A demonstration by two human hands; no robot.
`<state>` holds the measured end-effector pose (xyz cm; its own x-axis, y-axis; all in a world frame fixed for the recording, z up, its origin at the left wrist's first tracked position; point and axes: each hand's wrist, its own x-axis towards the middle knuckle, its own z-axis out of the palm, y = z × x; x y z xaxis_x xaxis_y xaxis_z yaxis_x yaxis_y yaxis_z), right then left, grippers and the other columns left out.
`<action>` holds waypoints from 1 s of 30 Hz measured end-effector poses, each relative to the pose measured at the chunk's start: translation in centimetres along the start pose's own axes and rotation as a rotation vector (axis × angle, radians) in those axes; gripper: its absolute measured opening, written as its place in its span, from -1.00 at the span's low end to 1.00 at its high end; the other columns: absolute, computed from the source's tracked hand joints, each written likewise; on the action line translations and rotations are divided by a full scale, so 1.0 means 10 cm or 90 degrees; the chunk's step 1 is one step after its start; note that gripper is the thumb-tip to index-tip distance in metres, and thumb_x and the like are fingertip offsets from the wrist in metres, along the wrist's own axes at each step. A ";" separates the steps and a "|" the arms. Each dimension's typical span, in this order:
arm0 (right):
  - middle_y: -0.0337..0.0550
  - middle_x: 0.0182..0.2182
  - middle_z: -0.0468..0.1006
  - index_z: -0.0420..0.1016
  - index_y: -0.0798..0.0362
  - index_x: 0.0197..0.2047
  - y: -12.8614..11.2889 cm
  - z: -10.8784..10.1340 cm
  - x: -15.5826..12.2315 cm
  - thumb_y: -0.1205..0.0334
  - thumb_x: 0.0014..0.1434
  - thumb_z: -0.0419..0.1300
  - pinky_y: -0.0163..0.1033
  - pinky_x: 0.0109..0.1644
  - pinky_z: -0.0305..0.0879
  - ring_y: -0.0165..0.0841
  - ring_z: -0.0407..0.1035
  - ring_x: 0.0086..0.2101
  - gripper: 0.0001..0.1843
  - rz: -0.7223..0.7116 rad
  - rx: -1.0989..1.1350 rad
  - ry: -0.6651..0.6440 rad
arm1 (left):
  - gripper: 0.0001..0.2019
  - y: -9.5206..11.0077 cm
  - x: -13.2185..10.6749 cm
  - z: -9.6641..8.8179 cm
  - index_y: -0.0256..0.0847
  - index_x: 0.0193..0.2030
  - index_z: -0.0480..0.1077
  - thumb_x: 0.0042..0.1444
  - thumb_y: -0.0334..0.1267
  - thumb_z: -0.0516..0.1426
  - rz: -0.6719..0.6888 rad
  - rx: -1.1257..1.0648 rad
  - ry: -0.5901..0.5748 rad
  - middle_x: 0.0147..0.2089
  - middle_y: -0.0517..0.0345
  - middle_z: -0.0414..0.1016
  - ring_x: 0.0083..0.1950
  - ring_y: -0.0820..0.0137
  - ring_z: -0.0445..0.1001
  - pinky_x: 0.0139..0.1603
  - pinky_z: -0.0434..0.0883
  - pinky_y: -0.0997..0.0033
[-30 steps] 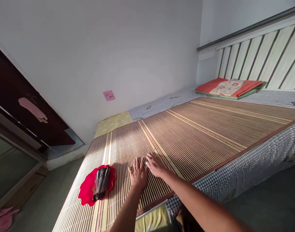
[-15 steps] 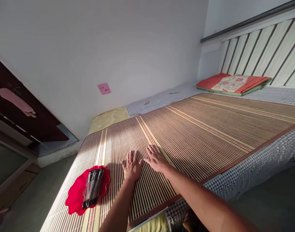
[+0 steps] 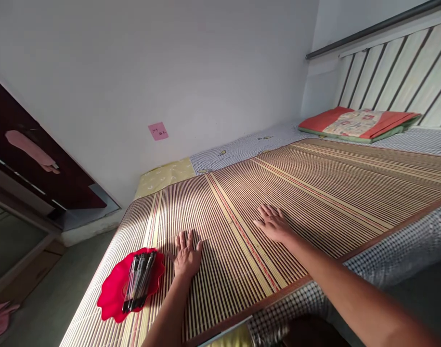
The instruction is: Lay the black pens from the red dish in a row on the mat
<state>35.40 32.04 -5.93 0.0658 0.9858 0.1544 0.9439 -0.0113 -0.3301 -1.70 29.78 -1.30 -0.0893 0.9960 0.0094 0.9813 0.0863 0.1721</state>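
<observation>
My left hand [image 3: 187,256] lies palm down with spread fingers on the striped bamboo mat [image 3: 220,270], just right of a red scalloped plate [image 3: 114,289]. Several black-capped clear pens [image 3: 139,279] lie bunched together on that plate. Farther right and a little deeper on the mat, my right hand [image 3: 273,222] also rests flat, palm down, fingers extended. Neither hand holds anything. A wide stretch of mat separates the two hands.
The mat covers a bed with a checkered sheet [image 3: 300,301] hanging at its near side. A folded red-and-floral quilt [image 3: 357,123] lies by the white slatted headboard [image 3: 390,72]. A pink note [image 3: 158,131] is on the wall, and a dark door [image 3: 36,149] stands at left.
My hands have moved apart over the mat: the right one has slid well to the right, the left one slightly left toward the plate. The plate and pens have stayed put.
</observation>
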 end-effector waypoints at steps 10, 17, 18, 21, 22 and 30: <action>0.10 0.51 0.11 0.18 0.13 0.53 0.73 -0.14 -0.25 -0.25 0.36 -0.10 0.31 0.53 -0.35 0.07 -0.08 0.49 -0.13 0.098 -0.045 0.064 | -0.26 -0.09 -0.11 -0.02 -0.07 0.61 -0.05 0.41 0.21 -0.22 -0.048 0.012 0.007 0.67 -0.15 -0.28 0.66 -0.02 -0.33 0.51 -0.06 -0.37; 0.13 0.53 0.06 0.12 0.16 0.55 0.93 -0.23 -0.45 -0.27 0.36 -0.15 0.32 0.53 -0.31 0.08 -0.11 0.50 -0.10 0.137 -0.041 0.021 | -0.25 -0.16 -0.22 -0.01 -0.22 0.62 -0.07 0.44 0.17 -0.19 -0.032 -0.006 0.002 0.65 -0.32 -0.29 0.65 -0.08 -0.25 0.55 -0.13 -0.25; 0.14 0.53 0.05 0.11 0.17 0.55 0.93 -0.24 -0.48 -0.26 0.37 -0.16 0.33 0.52 -0.30 0.08 -0.11 0.50 -0.10 0.137 -0.041 0.019 | -0.24 -0.16 -0.24 -0.01 -0.24 0.62 -0.08 0.44 0.16 -0.19 -0.029 -0.009 -0.001 0.65 -0.35 -0.31 0.64 -0.10 -0.20 0.55 -0.11 -0.23; 0.14 0.53 0.06 0.09 0.21 0.55 0.90 -0.30 -0.60 -0.22 0.39 -0.20 0.34 0.52 -0.30 0.09 -0.10 0.49 -0.11 0.136 -0.058 0.011 | -0.26 -0.14 -0.31 -0.03 -0.27 0.62 -0.08 0.45 0.13 -0.18 -0.023 -0.015 -0.008 0.65 -0.37 -0.31 0.63 -0.10 -0.18 0.56 -0.12 -0.19; 0.13 0.53 0.05 0.09 0.21 0.56 0.88 -0.32 -0.65 -0.21 0.39 -0.22 0.34 0.53 -0.30 0.08 -0.11 0.50 -0.12 0.139 -0.066 0.005 | -0.27 -0.14 -0.33 -0.03 -0.28 0.61 -0.08 0.46 0.11 -0.18 -0.021 -0.016 -0.009 0.65 -0.37 -0.30 0.64 -0.08 -0.21 0.56 -0.14 -0.18; -0.01 0.58 -0.18 -0.17 0.19 0.61 0.75 -0.48 -0.98 -0.28 0.39 -0.37 0.21 0.57 -0.31 0.00 -0.27 0.53 -0.04 0.172 -0.068 -0.083 | -0.26 -0.16 -0.60 0.00 -0.20 0.63 -0.19 0.45 0.13 -0.19 -0.025 -0.038 -0.039 0.66 -0.27 -0.35 0.63 -0.11 -0.14 0.49 0.11 -0.19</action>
<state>43.40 21.53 -5.40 0.2826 0.9580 -0.0483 0.9273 -0.2857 -0.2419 -2.69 23.67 -1.65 -0.1145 0.9917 -0.0583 0.9651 0.1250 0.2300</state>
